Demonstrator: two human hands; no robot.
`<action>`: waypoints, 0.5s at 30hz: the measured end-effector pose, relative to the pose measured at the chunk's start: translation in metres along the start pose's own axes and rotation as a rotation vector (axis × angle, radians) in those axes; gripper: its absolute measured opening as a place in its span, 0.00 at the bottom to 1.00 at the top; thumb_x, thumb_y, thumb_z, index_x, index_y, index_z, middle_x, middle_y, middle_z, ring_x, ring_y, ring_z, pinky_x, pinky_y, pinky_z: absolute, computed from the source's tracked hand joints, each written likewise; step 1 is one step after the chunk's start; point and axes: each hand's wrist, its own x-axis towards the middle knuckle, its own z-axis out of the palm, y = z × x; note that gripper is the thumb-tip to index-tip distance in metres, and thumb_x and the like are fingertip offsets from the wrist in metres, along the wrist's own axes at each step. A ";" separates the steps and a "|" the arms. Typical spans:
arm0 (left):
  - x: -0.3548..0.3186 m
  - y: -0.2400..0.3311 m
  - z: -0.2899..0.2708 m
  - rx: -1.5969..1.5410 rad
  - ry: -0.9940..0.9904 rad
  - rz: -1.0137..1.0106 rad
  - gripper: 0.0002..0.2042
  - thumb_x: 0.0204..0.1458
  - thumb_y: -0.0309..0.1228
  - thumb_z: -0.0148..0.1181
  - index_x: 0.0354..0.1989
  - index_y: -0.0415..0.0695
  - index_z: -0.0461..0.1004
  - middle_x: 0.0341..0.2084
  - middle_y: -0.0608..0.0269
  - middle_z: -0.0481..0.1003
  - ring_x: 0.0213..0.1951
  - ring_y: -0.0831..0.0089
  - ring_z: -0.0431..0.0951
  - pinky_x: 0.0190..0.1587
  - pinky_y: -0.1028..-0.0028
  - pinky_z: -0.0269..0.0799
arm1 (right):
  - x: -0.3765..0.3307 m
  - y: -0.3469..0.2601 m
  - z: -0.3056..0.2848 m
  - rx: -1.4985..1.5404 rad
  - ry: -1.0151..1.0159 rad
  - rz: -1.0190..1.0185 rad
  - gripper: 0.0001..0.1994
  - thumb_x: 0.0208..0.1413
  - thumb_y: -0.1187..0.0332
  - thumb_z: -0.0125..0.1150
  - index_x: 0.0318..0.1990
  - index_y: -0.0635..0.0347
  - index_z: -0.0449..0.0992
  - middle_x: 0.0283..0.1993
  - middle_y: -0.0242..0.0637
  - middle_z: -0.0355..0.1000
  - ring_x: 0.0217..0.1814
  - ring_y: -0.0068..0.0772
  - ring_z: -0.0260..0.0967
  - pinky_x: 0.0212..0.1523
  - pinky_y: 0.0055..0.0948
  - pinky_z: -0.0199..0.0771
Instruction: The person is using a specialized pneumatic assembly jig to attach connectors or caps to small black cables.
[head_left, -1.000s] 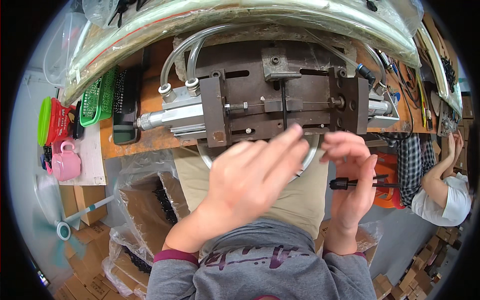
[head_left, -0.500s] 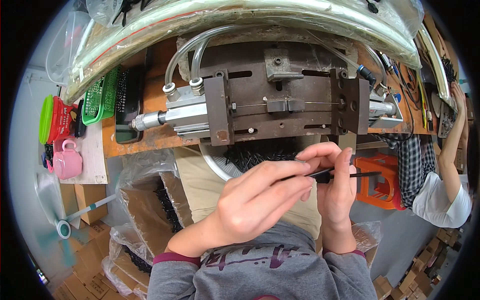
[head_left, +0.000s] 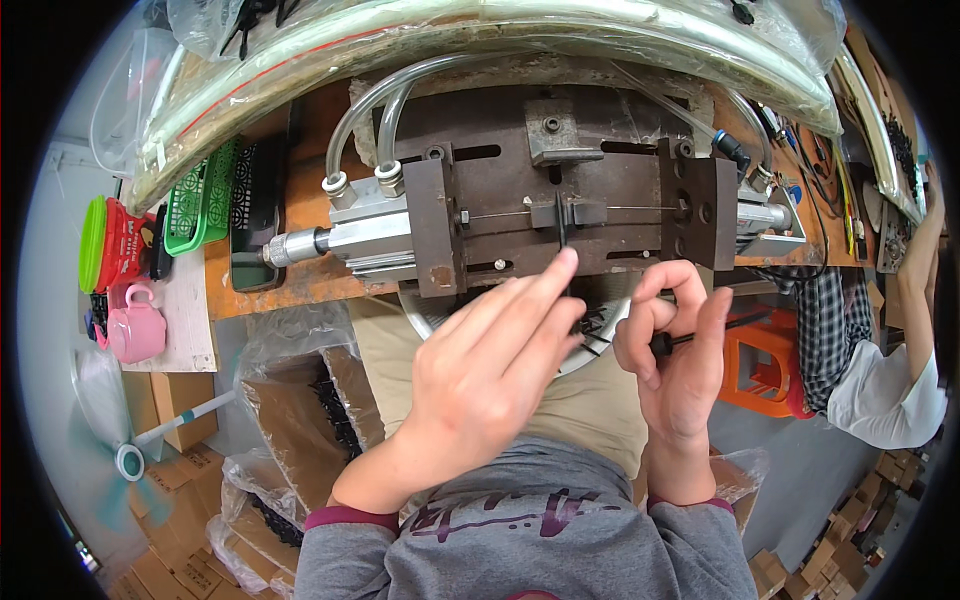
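Observation:
My left hand (head_left: pixel 495 350) reaches up to the machine, fingers closed and thumb hidden. From its index fingertip a thin black rod-like part (head_left: pixel 562 225) extends into the gap between two small dark blocks (head_left: pixel 590 214) at the fixture's middle. Lower and to the right, my right hand (head_left: pixel 680 360) is curled round another slender black part (head_left: pixel 662 344) with a thicker collar; its thin end sticks out past the thumb. Below the fixture a white round basin (head_left: pixel 618 318) holds many spiky black parts (head_left: pixel 597 335), partly covered by my left hand.
Air cylinders (head_left: pixel 370 240) with clear hoses flank the brown metal fixture (head_left: pixel 520 262) on the wooden bench. A green basket (head_left: pixel 200 205) and pink cup (head_left: pixel 137 325) are at left. Open cartons (head_left: pixel 300 420) stand lower left. An orange stool (head_left: pixel 760 360) and another person (head_left: pixel 885 390) are at right.
My hands have separated. The left moved up to the fixture, with a black part now between its small blocks. The right stays lower, still holding a black part.

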 end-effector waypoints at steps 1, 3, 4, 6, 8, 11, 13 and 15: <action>0.001 -0.002 0.003 0.065 -0.011 -0.010 0.15 0.37 0.22 0.70 0.37 0.36 0.79 0.50 0.51 0.77 0.36 0.63 0.82 0.37 0.71 0.78 | -0.001 0.000 -0.001 0.007 -0.001 -0.001 0.27 0.71 0.45 0.28 0.42 0.62 0.65 0.16 0.28 0.60 0.16 0.14 0.47 0.19 0.17 0.43; 0.004 -0.004 0.009 0.147 -0.025 0.005 0.14 0.38 0.24 0.70 0.37 0.38 0.79 0.51 0.54 0.77 0.31 0.68 0.81 0.33 0.74 0.76 | -0.001 -0.001 -0.003 0.021 -0.005 -0.001 0.27 0.71 0.47 0.26 0.41 0.62 0.65 0.16 0.28 0.61 0.16 0.15 0.48 0.19 0.17 0.44; 0.005 -0.002 0.010 0.183 -0.039 -0.002 0.14 0.39 0.24 0.70 0.37 0.38 0.79 0.51 0.54 0.77 0.29 0.69 0.80 0.32 0.74 0.75 | -0.002 -0.002 -0.006 0.042 -0.010 0.019 0.25 0.71 0.51 0.27 0.37 0.62 0.67 0.19 0.32 0.64 0.18 0.19 0.55 0.22 0.18 0.52; 0.009 -0.002 0.009 0.216 -0.055 -0.014 0.13 0.39 0.25 0.70 0.37 0.40 0.79 0.51 0.56 0.77 0.26 0.72 0.79 0.30 0.75 0.74 | -0.003 -0.003 -0.002 -0.074 -0.007 -0.020 0.25 0.70 0.53 0.27 0.36 0.64 0.68 0.24 0.36 0.66 0.23 0.23 0.60 0.26 0.20 0.58; 0.014 -0.004 0.009 0.213 -0.058 -0.023 0.13 0.40 0.27 0.70 0.37 0.41 0.79 0.52 0.57 0.77 0.24 0.73 0.78 0.28 0.76 0.72 | -0.005 -0.005 -0.005 -0.188 -0.095 -0.084 0.27 0.70 0.53 0.28 0.36 0.67 0.71 0.36 0.45 0.70 0.33 0.30 0.68 0.35 0.27 0.68; 0.013 -0.004 0.009 0.245 -0.085 -0.023 0.14 0.40 0.28 0.70 0.38 0.41 0.79 0.52 0.59 0.77 0.23 0.74 0.77 0.28 0.77 0.71 | -0.007 -0.009 0.012 -0.402 0.063 -0.196 0.28 0.70 0.51 0.28 0.36 0.67 0.70 0.39 0.47 0.71 0.35 0.32 0.69 0.31 0.28 0.67; 0.013 -0.004 0.006 0.230 -0.086 -0.033 0.15 0.40 0.28 0.71 0.39 0.41 0.80 0.51 0.58 0.78 0.24 0.74 0.77 0.28 0.77 0.71 | -0.010 -0.013 0.009 -0.398 0.027 -0.230 0.30 0.70 0.48 0.28 0.41 0.68 0.71 0.48 0.51 0.71 0.40 0.35 0.72 0.35 0.29 0.70; 0.014 -0.003 0.003 0.162 -0.064 -0.010 0.15 0.40 0.28 0.71 0.40 0.42 0.80 0.50 0.58 0.78 0.25 0.73 0.78 0.28 0.77 0.72 | -0.010 -0.017 0.015 -0.366 0.089 -0.266 0.30 0.70 0.47 0.28 0.44 0.67 0.70 0.49 0.52 0.71 0.42 0.36 0.72 0.36 0.29 0.71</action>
